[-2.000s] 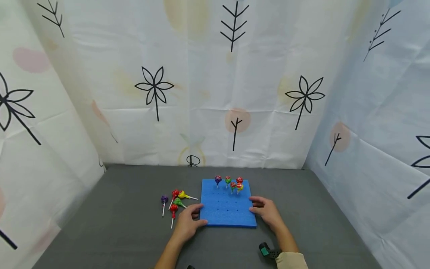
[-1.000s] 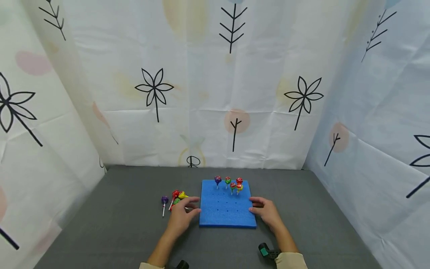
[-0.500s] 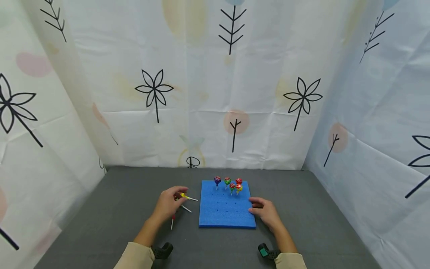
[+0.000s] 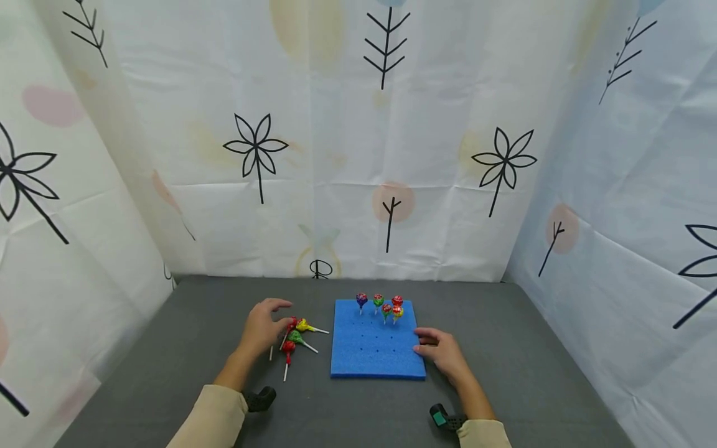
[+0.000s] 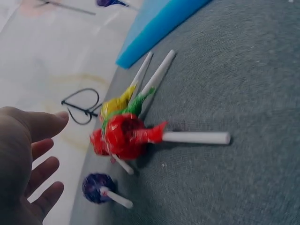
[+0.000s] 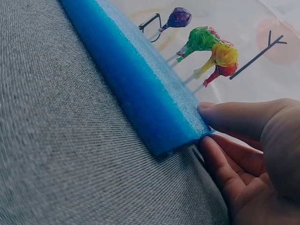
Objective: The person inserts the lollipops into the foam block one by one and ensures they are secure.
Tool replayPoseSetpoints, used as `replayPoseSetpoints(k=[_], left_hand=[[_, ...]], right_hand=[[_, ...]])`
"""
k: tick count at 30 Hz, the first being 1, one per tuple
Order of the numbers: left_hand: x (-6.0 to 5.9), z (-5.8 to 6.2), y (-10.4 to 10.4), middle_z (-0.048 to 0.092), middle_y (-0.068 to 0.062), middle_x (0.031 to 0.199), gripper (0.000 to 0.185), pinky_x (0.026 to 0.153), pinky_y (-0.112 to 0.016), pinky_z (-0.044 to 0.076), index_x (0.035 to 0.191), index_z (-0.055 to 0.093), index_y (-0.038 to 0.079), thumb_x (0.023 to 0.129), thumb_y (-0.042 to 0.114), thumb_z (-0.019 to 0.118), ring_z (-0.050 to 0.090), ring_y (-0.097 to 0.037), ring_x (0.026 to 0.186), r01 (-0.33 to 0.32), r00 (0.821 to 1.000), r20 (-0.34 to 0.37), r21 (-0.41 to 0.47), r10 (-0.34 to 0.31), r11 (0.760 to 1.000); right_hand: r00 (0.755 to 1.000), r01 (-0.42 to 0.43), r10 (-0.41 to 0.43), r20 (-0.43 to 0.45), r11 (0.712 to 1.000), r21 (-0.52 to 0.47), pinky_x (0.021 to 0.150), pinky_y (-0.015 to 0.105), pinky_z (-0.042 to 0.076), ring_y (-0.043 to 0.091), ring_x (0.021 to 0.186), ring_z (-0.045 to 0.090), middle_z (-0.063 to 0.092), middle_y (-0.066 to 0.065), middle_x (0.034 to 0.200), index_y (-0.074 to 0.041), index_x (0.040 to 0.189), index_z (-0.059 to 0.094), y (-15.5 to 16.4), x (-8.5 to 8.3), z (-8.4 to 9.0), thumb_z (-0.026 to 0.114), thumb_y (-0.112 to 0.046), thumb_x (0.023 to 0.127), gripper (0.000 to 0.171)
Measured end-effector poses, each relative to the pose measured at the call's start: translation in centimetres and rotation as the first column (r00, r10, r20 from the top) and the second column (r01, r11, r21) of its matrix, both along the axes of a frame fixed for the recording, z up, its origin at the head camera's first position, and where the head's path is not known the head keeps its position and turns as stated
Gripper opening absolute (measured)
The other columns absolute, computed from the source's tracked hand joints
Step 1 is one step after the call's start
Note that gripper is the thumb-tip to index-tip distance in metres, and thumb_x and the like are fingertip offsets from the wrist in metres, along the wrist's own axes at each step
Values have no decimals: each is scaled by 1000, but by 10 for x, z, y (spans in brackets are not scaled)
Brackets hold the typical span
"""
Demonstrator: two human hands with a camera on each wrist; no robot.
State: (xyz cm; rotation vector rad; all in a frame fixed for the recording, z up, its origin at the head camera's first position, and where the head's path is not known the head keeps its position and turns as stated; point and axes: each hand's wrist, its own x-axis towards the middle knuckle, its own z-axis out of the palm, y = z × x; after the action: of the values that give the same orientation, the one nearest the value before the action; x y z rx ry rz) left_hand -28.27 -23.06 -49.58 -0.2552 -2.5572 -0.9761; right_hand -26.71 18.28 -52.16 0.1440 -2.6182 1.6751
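Observation:
A blue foam board with rows of small holes lies on the grey table. Several wrapped lollipops stand upright in its far row. Left of the board lie loose lollipops: a red one, a green one and a yellow one. My left hand hovers over their left side with fingers spread and holds nothing. The left wrist view shows the red lollipop and a purple one close by. My right hand pinches the board's right edge, thumb on top.
Printed white curtains close the table in at the back and on both sides. The grey tabletop stretches right of the board and in front of it. A black wrist-mounted device sits on the right forearm, another on the left.
My left hand left the board's left edge and moved left to the loose lollipops, and now hovers just beyond them. The right hand and the board stayed put.

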Motion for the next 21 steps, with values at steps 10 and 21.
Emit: replayPoseSetpoints(k=[10, 21], left_hand=[[-1, -11, -17, 59, -20, 116, 35, 75, -49, 48, 115, 69, 4, 83, 15, 78, 58, -33, 90, -94, 992, 88, 74, 88, 993], [-1, -26, -35, 60, -12, 100, 44, 75, -45, 45, 120, 66, 3, 87, 30, 75, 55, -27, 87, -109, 958, 276, 93, 79, 990]], right_hand=[[1000, 0, 0, -3, 1000, -1, 88, 43, 50, 27, 101, 61, 66, 12, 111, 0, 117, 68, 1, 0, -1, 74, -3, 85, 33], [999, -22, 22, -37, 1000, -13, 86, 38, 51, 27, 102, 61, 66, 12, 112, 0, 117, 67, 2, 0, -3, 74, -3, 85, 33]])
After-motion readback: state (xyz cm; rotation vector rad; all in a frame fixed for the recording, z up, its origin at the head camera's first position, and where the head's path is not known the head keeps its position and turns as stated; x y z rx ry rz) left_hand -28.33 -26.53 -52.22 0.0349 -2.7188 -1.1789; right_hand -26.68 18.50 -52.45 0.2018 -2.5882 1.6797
